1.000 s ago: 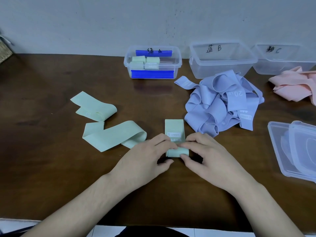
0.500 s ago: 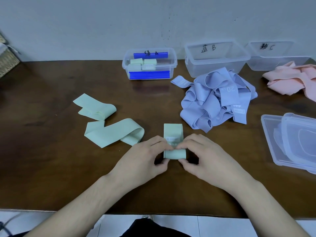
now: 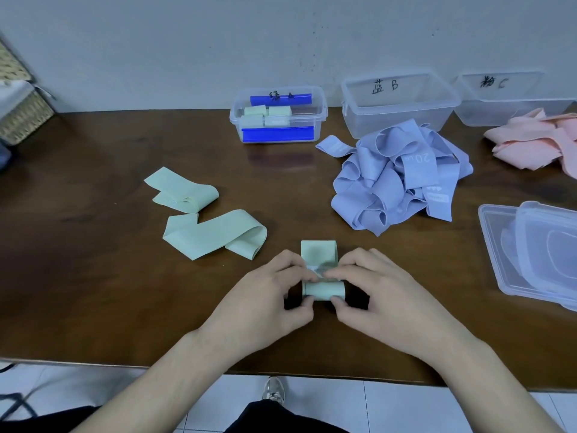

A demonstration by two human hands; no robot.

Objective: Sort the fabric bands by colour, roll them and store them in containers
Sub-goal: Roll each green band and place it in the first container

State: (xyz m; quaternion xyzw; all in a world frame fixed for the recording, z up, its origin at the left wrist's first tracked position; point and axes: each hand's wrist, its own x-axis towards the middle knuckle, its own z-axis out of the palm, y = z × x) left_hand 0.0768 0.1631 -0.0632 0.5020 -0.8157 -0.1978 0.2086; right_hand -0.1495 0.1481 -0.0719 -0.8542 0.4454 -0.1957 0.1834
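— Green band at the near middle of the table: what have the hands got?

— I see both on it. My left hand and right hand pinch the rolled end from either side, fingers curled over the top, thumbs under the roll. The unrolled tail lies flat, pointing away from me.

— Other green ones?

— Two loose green bands lie to the left, well apart from the hands. Rolled ones sit in the blue-clipped container by the wall.

— And the rest?

— Blue bands are heaped just in front of the container marked B. Pink bands lie before container C. Clear lids are stacked at far right.
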